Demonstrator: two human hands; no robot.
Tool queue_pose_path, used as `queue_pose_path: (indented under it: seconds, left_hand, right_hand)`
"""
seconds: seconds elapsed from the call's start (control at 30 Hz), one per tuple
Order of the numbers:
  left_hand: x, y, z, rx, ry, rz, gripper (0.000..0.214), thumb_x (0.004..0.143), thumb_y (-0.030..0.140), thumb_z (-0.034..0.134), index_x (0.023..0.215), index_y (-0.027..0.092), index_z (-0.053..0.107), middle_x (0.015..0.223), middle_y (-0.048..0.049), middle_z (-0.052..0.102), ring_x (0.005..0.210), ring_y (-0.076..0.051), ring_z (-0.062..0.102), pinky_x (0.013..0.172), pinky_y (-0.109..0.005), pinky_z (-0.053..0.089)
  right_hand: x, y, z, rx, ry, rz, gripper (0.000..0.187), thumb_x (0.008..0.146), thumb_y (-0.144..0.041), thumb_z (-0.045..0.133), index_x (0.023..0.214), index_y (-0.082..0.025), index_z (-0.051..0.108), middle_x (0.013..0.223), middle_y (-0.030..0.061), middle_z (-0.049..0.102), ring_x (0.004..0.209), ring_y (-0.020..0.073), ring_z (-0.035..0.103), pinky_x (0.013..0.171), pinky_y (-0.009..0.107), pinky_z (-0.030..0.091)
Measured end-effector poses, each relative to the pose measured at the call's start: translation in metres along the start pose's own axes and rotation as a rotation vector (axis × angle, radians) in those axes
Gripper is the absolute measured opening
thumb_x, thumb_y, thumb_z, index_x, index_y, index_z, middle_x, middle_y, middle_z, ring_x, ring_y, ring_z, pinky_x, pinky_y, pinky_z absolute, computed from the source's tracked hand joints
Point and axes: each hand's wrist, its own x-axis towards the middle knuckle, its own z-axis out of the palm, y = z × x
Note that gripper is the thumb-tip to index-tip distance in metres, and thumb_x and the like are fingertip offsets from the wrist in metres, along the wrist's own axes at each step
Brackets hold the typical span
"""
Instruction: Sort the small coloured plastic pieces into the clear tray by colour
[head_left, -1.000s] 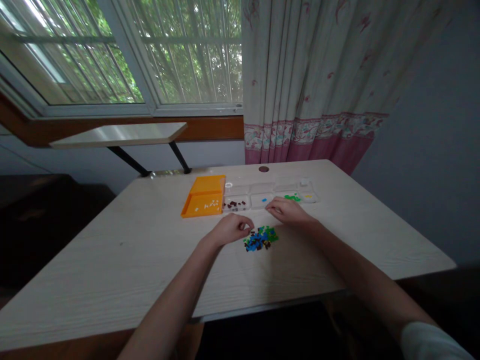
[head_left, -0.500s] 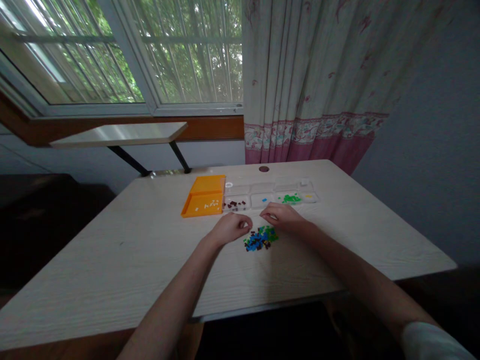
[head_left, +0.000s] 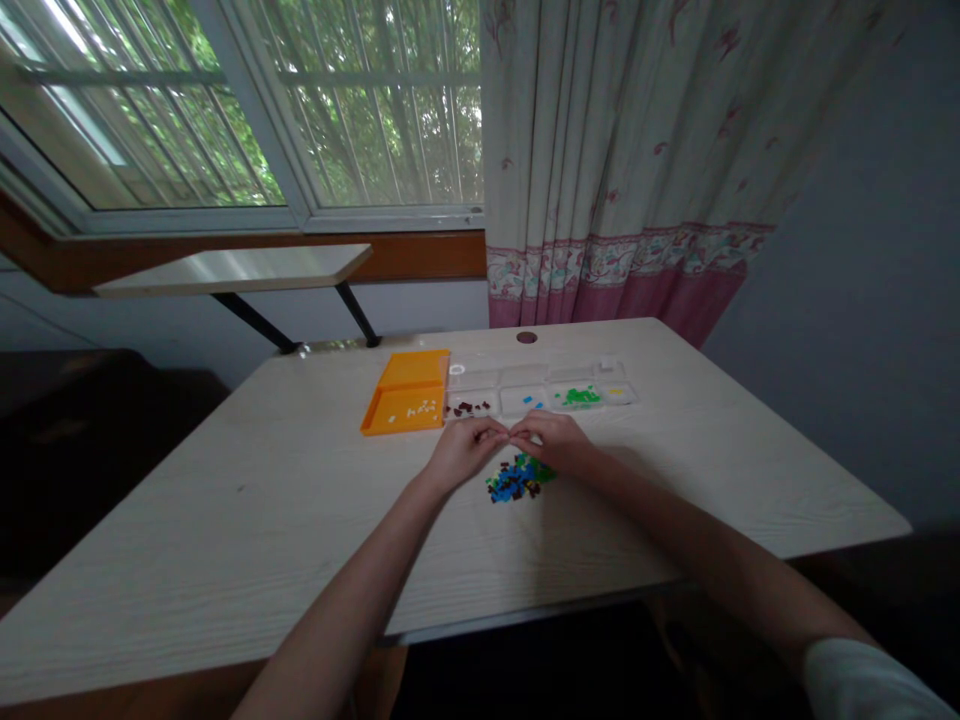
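Note:
A small heap of blue, green and dark beads (head_left: 519,479) lies on the pale wooden table (head_left: 300,540). My left hand (head_left: 463,450) hovers just above the heap's left side, fingers pinched together. My right hand (head_left: 551,442) sits above the heap's right side, fingers also pinched, and the two sets of fingertips meet near the middle. What they pinch is too small to make out. Behind the hands stands a clear divided tray (head_left: 551,392) holding dark, blue, green and yellow beads in separate compartments, with an orange lid (head_left: 407,403) at its left carrying a few white beads.
A cable hole (head_left: 526,337) is in the table near the far edge. A narrow shelf (head_left: 232,270) juts out under the window at the back left. A curtain (head_left: 622,160) hangs behind the table. The table's front edge is close to me.
My right hand has drawn back from the tray toward the left. My left hand has moved up and right, so both sets of fingertips now meet above the bead heap.

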Motion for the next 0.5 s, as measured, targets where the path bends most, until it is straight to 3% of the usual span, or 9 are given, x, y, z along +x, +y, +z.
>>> queue_pose_path:
  seconds: [0.37,0.5]
  left_hand:
    - [0.0006,0.0025,-0.0009,-0.048,-0.027,-0.057,0.025,0.079,0.035,0.056,0.080,0.014,0.069,0.063,-0.0014,0.061,0.054,-0.009,0.046,0.053,-0.018,0.033]
    - [0.0020,0.0005,-0.0043,-0.044,-0.027,-0.084,0.025,0.078,0.034,0.057,0.083,0.013,0.070,0.056,0.0007,0.055,0.051,-0.008,0.040,0.049,-0.017,0.029]
  right_hand:
    - [-0.0004,0.0038,-0.0011,0.051,0.003,-0.047,0.017,0.084,-0.031,0.053,0.083,-0.019,0.065,0.076,0.0030,0.065,0.070,0.0109,0.058,0.063,0.020,0.042]
    - [0.0026,0.0058,-0.0069,0.122,0.123,-0.014,0.020,0.084,-0.032,0.051,0.081,-0.019,0.066,0.075,0.0039,0.065,0.068,0.0116,0.058,0.064,0.021,0.044]
